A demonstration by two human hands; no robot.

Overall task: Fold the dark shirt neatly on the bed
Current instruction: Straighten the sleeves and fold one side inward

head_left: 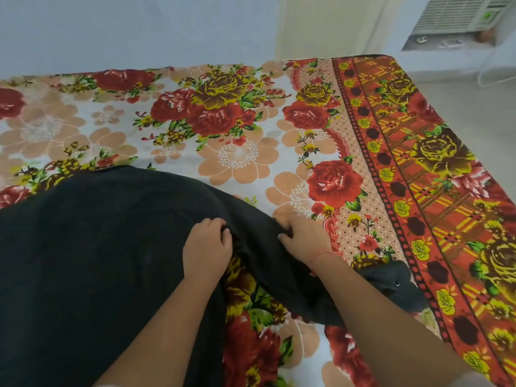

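Floral bedsheet bears the dark shirt, both hands pinching its sleeve.

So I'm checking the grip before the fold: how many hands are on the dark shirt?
2. The left hand pinches the dark shirt near its right edge; the right hand grips the sleeve part just beside it. Both sets of fingers curl into the cloth on the bed.
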